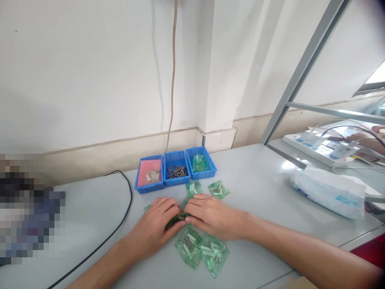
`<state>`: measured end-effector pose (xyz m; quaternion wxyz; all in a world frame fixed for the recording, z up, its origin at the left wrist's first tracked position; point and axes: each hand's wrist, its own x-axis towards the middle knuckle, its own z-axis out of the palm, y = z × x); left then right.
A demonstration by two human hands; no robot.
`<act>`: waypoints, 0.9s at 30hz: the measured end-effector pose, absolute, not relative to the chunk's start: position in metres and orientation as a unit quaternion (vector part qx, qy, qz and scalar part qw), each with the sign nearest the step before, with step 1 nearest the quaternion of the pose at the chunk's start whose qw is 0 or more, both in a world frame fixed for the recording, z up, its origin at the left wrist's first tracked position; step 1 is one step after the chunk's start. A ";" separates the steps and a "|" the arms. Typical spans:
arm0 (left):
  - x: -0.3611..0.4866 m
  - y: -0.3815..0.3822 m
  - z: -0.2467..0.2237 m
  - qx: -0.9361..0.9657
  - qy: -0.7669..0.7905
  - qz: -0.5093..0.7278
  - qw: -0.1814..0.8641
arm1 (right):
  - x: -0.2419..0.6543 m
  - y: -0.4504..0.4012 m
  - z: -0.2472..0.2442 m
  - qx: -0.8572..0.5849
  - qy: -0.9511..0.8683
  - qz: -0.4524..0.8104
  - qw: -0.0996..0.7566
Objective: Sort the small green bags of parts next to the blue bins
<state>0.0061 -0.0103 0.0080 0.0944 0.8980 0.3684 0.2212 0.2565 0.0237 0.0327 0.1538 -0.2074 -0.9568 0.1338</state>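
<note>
My left hand (159, 221) and my right hand (217, 216) meet over the table, fingers closed on a small green plastic bag (175, 219) pinched between them. Its contents are mostly hidden by my fingers. Just below lie two green bags, one with screws and white plugs (188, 245), the other with white plugs and small metal parts (214, 254). Beyond my right hand rest two more filled green bags, a left one (194, 187) and a right one (219, 189).
Three blue bins stand at the back: one with a pink sheet and white pieces (149, 176), one with screws (177, 171), one with green bags (200, 162). A black cable (128, 208) crosses the left. A wipes pack (331, 192) and metal frame (288, 92) are right; a person sits left.
</note>
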 end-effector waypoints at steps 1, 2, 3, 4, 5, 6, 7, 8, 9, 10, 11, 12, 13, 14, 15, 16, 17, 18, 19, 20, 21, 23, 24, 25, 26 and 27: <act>0.006 -0.010 0.008 0.898 0.368 0.221 0.095 | 0.256 0.024 0.033 -0.208 -0.957 0.133 0.152; 0.006 -0.010 0.008 0.898 0.369 0.220 0.096 | 0.256 0.024 0.033 -0.208 -0.957 0.131 0.151; 0.006 -0.010 0.008 0.898 0.370 0.219 0.098 | 0.256 0.024 0.033 -0.208 -0.958 0.131 0.150; 0.006 -0.010 0.008 0.899 0.369 0.216 0.100 | 0.256 0.024 0.033 -0.208 -0.958 0.131 0.150; 0.006 -0.011 0.008 0.898 0.370 0.215 0.101 | 0.256 0.024 0.032 -0.208 -0.958 0.131 0.150; 0.006 -0.011 0.008 0.898 0.370 0.216 0.100 | 0.256 0.024 0.032 -0.208 -0.957 0.132 0.151; 0.006 -0.011 0.008 0.898 0.371 0.217 0.099 | 0.256 0.024 0.031 -0.209 -0.957 0.133 0.151; 0.006 -0.011 0.008 0.897 0.371 0.218 0.097 | 0.257 0.025 0.031 -0.209 -0.957 0.133 0.151; 0.006 -0.011 0.008 0.897 0.370 0.220 0.096 | 0.257 0.025 0.031 -0.209 -0.957 0.134 0.150; 0.006 -0.011 0.007 0.897 0.370 0.220 0.096 | 0.257 0.025 0.031 -0.209 -0.957 0.134 0.149; 0.006 -0.011 0.007 0.897 0.370 0.220 0.096 | 0.257 0.024 0.031 -0.208 -0.957 0.135 0.148; 0.006 -0.010 0.007 0.897 0.371 0.219 0.095 | 0.257 0.024 0.031 -0.209 -0.957 0.135 0.147; 0.006 -0.010 0.007 0.897 0.371 0.218 0.095 | 0.257 0.024 0.031 -0.208 -0.958 0.135 0.146; 0.006 -0.010 0.007 0.898 0.372 0.217 0.095 | 0.257 0.024 0.031 -0.208 -0.958 0.135 0.146; 0.006 -0.010 0.007 0.898 0.373 0.214 0.096 | 0.257 0.024 0.031 -0.208 -0.958 0.134 0.147; 0.006 -0.010 0.007 0.898 0.373 0.213 0.096 | 0.257 0.024 0.032 -0.208 -0.958 0.133 0.147; 0.006 -0.010 0.006 0.898 0.374 0.211 0.096 | 0.257 0.024 0.032 -0.209 -0.958 0.132 0.146; 0.006 -0.010 0.006 0.898 0.374 0.211 0.096 | 0.257 0.024 0.031 -0.209 -0.958 0.131 0.146; 0.006 -0.010 0.006 0.898 0.374 0.211 0.095 | 0.257 0.024 0.031 -0.210 -0.958 0.130 0.145; 0.006 -0.010 0.006 0.898 0.374 0.212 0.094 | 0.257 0.024 0.031 -0.210 -0.958 0.129 0.145; 0.006 -0.010 0.006 0.898 0.374 0.213 0.094 | 0.257 0.024 0.031 -0.209 -0.958 0.129 0.145; 0.006 -0.009 0.005 0.898 0.374 0.214 0.094 | 0.257 0.024 0.031 -0.208 -0.959 0.128 0.146; 0.006 -0.009 0.005 0.898 0.373 0.215 0.095 | 0.257 0.024 0.031 -0.209 -0.959 0.128 0.146; 0.006 -0.009 0.005 0.898 0.373 0.215 0.096 | 0.257 0.024 0.031 -0.210 -0.958 0.128 0.145; 0.006 -0.009 0.005 0.898 0.373 0.215 0.096 | 0.257 0.024 0.031 -0.211 -0.958 0.128 0.144; 0.006 -0.009 0.005 0.898 0.372 0.214 0.096 | 0.257 0.024 0.031 -0.211 -0.958 0.127 0.144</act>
